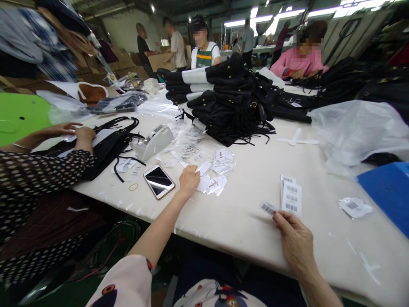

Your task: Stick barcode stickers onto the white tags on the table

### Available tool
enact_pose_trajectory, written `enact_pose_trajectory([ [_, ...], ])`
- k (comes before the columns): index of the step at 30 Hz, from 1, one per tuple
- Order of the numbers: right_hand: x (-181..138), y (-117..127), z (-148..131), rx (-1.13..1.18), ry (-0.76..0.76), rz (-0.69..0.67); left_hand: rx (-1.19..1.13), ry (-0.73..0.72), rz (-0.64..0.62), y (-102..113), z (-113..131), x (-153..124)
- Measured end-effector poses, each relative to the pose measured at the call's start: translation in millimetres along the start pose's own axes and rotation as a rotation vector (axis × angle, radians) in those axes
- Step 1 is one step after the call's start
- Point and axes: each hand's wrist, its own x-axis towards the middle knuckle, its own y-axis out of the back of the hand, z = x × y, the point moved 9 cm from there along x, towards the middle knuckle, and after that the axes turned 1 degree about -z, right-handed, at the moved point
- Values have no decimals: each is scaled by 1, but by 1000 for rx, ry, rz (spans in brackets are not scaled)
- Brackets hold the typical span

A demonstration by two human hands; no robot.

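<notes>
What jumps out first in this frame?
The tall pile of black bags in the middle of the white table draws the eye first. Nearer, the left hand rests on a scatter of small white tags beside a phone. The right hand touches a barcode label near the front edge, next to a small stack of labels.

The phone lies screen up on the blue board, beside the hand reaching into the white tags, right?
Not quite. The phone does lie screen up beside the left hand reaching into the white tags, but on the white table, not the blue board. The head view shows it.
</notes>
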Motion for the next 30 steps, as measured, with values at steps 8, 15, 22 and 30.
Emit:
enact_pose_trajectory([
  [8, -7, -10, -5, -109, 97, -84, -22, 113, -96, -24, -8, 35],
  [15, -5, -9, -1, -46, 65, -92, -347, 192, -72, -23, -21, 41],
  [22, -4, 0, 24, 190, -61, -49, -921, 387, 76, 8, -43, 36],
  [30, -19, -26, -2, 520, -236, -271, -1516, 505, -97, -2, 5, -43],
])
